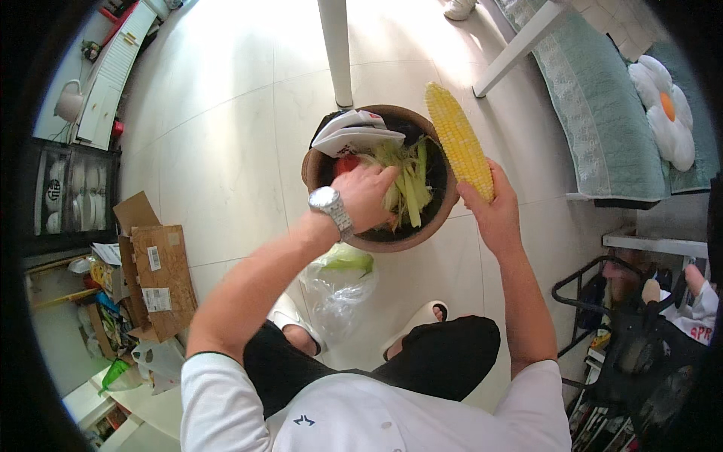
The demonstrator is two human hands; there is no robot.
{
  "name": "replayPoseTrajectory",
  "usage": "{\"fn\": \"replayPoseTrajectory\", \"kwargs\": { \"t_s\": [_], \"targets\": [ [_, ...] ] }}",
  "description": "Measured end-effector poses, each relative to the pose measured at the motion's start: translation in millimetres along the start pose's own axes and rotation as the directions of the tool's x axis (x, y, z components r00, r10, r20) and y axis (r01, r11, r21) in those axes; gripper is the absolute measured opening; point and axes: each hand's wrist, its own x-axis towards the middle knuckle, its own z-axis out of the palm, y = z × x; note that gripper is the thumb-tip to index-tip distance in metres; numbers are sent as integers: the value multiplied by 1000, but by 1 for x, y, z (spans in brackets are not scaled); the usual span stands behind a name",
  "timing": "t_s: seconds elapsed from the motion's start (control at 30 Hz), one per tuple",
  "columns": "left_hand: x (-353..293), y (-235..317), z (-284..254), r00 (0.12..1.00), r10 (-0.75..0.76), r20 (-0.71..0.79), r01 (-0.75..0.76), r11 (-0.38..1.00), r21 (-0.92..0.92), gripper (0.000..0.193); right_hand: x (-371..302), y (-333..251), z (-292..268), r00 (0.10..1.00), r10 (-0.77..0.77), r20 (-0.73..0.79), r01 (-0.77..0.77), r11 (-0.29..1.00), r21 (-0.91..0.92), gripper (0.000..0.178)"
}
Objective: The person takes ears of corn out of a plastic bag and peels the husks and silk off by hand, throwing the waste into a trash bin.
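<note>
My right hand (493, 207) grips a yellow, peeled ear of corn (458, 135) by its lower end. The cob points up and away, beside the right rim of a round brown bin (407, 242). Over the bin, my left hand (367, 194) wears a silver watch (330, 205) and has its fingers curled on green corn husks (409, 188). Some of its fingertips are hidden among the husks. White paper packaging (358, 139) and something red (346, 165) also lie in the bin, which has a dark lining.
On the floor between my feet and the bin sits a clear plastic bag (339, 290) with a green-husked ear (346, 258) in it. A white table leg (336, 56) stands just behind the bin. An open cardboard box (162, 279) is at left, a green-covered seat (584, 113) at right.
</note>
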Motion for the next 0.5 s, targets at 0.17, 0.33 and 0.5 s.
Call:
{"fn": "replayPoseTrajectory", "kwargs": {
  "t_s": [0.17, 0.33, 0.5],
  "targets": [
    [7, -2, -27, 985, 151, 89, -172, 924, 342, 100, -3, 3, -6, 986, -148, -74, 132, 974, -186, 57],
    [30, -9, -54, 990, 88, 111, -126, 906, 403, 61, -5, 8, -7, 953, -295, -69, 243, 881, -405, 61],
    [13, -19, -40, 949, 238, -208, -181, 949, 258, 67, -7, 9, -8, 918, -395, -36, 325, 800, -504, 64]
  ]
}}
